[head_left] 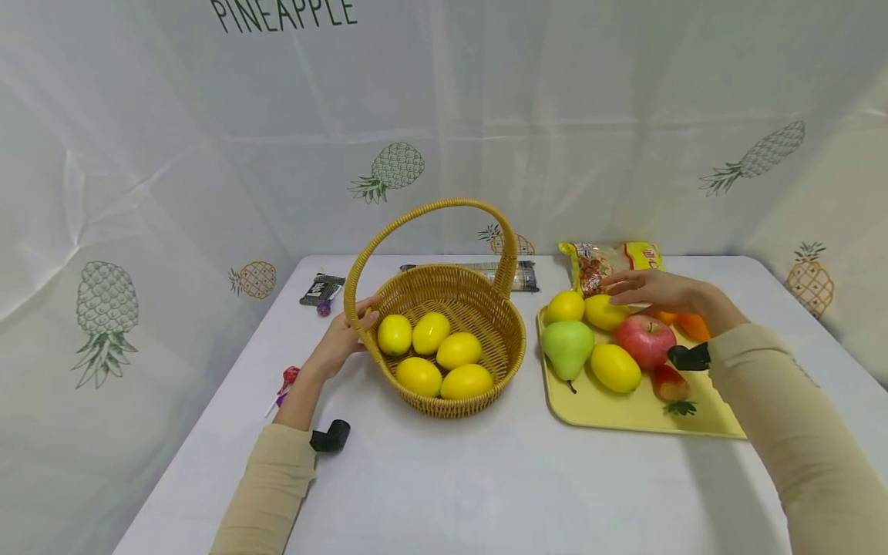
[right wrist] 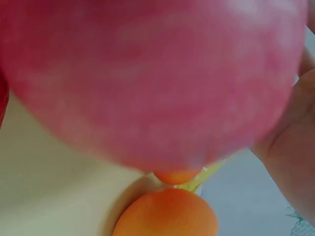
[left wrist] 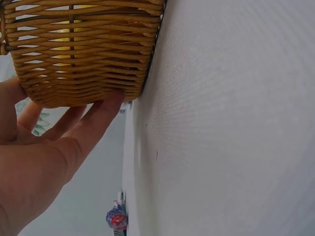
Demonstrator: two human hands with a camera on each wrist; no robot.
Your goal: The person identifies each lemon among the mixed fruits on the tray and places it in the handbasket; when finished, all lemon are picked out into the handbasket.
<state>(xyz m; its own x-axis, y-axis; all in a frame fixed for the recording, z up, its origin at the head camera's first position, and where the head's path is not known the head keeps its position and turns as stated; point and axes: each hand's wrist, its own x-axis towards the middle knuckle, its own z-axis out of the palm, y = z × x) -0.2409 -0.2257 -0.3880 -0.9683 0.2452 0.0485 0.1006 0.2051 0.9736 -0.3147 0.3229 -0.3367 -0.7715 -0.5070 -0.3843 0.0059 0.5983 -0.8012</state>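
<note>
A wicker basket (head_left: 515,339) with a tall handle holds several lemons (head_left: 458,351). At its left side, near the handle's base, my left hand (head_left: 340,337) rests its fingers against the woven wall. The left wrist view shows those fingers (left wrist: 96,120) extended along the outside of the wicker. My right hand (head_left: 655,291) reaches over the back of a yellow tray (head_left: 590,412), fingertips right at a lemon (head_left: 606,311). Below that hand sits a red apple (head_left: 645,341), which fills much of the right wrist view. Only part of the palm (right wrist: 290,147) shows there.
The tray also bears a green pear (head_left: 567,347), two more lemons, a small red fruit with leaves (head_left: 670,383) and orange fruit (right wrist: 165,216). Behind stand a snack bag (head_left: 641,254) and a long dark packet (head_left: 525,276). Lollipops (head_left: 287,378) and a black packet (head_left: 321,289) lie left.
</note>
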